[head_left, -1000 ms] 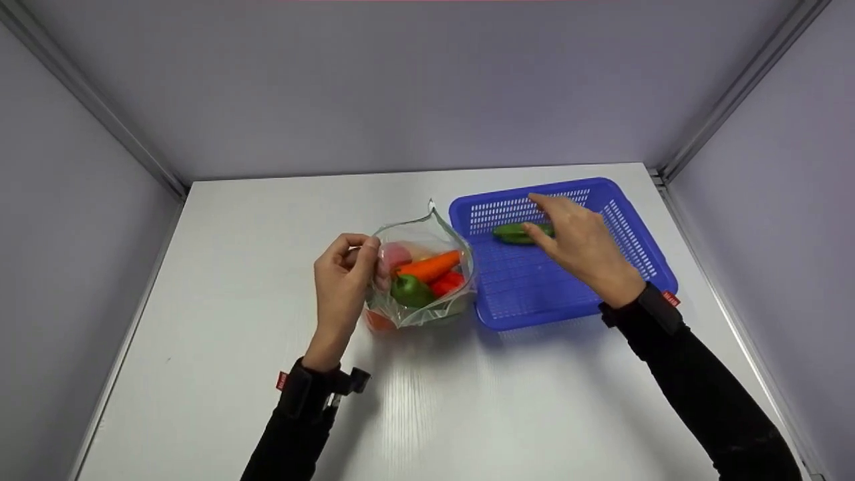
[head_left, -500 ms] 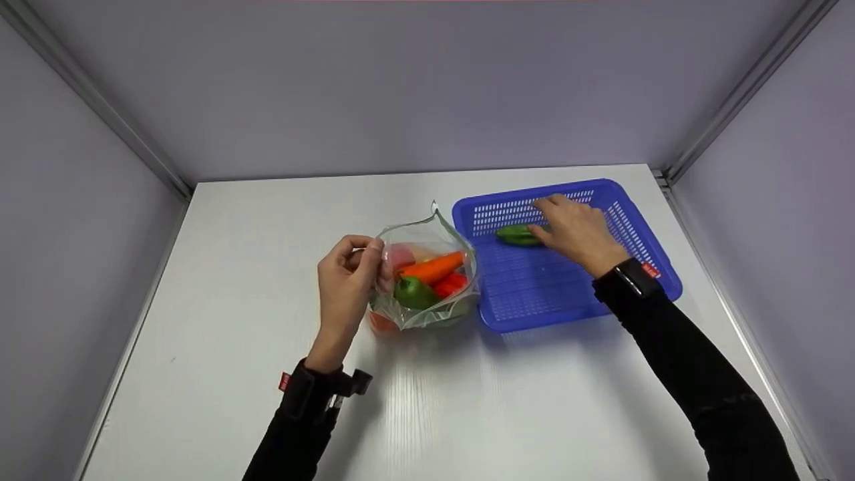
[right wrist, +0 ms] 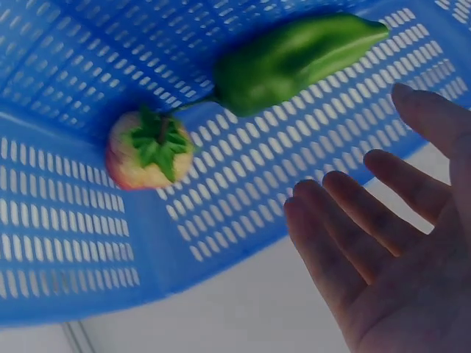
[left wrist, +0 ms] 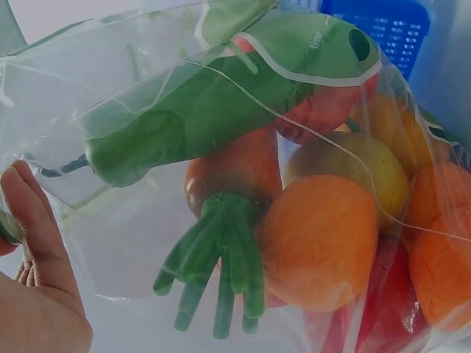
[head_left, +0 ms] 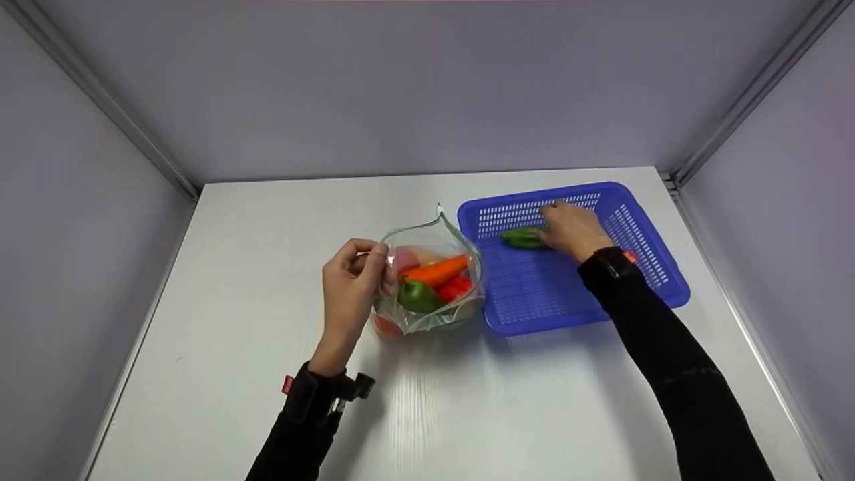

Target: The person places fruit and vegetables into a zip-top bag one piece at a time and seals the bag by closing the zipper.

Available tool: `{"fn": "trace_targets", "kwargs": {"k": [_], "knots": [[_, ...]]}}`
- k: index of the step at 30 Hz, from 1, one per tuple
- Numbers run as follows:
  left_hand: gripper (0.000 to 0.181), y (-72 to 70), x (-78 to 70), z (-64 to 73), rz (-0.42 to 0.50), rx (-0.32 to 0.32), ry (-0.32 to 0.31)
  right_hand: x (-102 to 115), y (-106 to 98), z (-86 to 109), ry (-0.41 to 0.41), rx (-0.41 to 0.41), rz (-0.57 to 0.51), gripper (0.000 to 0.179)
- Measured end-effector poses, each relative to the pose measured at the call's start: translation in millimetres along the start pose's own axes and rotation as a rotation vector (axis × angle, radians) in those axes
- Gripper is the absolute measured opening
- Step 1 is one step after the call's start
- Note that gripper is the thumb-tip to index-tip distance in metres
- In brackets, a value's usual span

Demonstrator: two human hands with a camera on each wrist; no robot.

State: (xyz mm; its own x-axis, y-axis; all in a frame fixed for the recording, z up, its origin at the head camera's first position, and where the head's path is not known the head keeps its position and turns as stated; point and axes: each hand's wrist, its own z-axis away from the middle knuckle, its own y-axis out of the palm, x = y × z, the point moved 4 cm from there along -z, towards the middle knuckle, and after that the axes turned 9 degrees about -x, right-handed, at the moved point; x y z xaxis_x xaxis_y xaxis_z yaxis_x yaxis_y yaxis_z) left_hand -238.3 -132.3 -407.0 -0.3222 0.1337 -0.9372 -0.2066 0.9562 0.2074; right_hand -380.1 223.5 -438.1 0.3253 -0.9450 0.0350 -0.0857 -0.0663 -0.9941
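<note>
A person works at a white tabletop (head_left: 234, 280) inside a grey-walled booth. The left hand (head_left: 349, 284) pinches the near rim of a clear plastic bag (head_left: 427, 280) between thumb and curled fingers, which seems to hold the mouth open and keep the bag upright. Inside the bag lie toy vegetables and fruit: an orange carrot (head_left: 437, 270), a green pepper (head_left: 417, 296), something red (head_left: 455, 287), and rounder orange and yellow pieces that show only in the left wrist view.

Just to the right of the bag, touching or almost touching it, sits a shallow blue basket (head_left: 661, 267) with a slotted floor. A long green pepper (head_left: 524, 237) lies on the basket floor near the far wall. The right hand (head_left: 571, 228) is over the basket beside this pepper; in the right wrist view its fingers (right wrist: 368, 220) are straight and spread, gripping nothing, with the pepper just beyond the fingertips. Whether they touch it cannot be told. That view also shows a small strawberry (right wrist: 149, 149) with a green leafy top, resting in a corner of the basket, hidden behind the hand in the head view.
</note>
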Motion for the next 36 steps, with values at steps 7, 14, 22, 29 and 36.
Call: {"fn": "trace_targets", "kwargs": {"k": [7, 14, 22, 29, 36], "knots": [[0.020, -0.5, -2.0, 3.6, -0.011, -0.004, 0.003, -14, 15, -2.4, 0.055, 0.067, -0.052, 0.024], [0.018, 2.6, -3.4, 8.5, -0.024, 0.014, 0.009, -27, 23, 2.2, 0.110, 0.133, -0.107, 0.023], [0.018, 6.5, -3.5, 10.8, -0.005, 0.036, -0.001, -25, 34, 8.8, 0.155, 0.211, -0.183, 0.022], [0.019, 7.1, -2.9, 10.0, -0.010, 0.039, 0.007, -22, 34, 13.9, 0.111, 0.203, -0.131, 0.019], [0.019, 6.8, -0.8, 7.9, -0.025, 0.037, 0.015, -29, 32, 16.4, 0.148, 0.210, -0.165, 0.024]]}}
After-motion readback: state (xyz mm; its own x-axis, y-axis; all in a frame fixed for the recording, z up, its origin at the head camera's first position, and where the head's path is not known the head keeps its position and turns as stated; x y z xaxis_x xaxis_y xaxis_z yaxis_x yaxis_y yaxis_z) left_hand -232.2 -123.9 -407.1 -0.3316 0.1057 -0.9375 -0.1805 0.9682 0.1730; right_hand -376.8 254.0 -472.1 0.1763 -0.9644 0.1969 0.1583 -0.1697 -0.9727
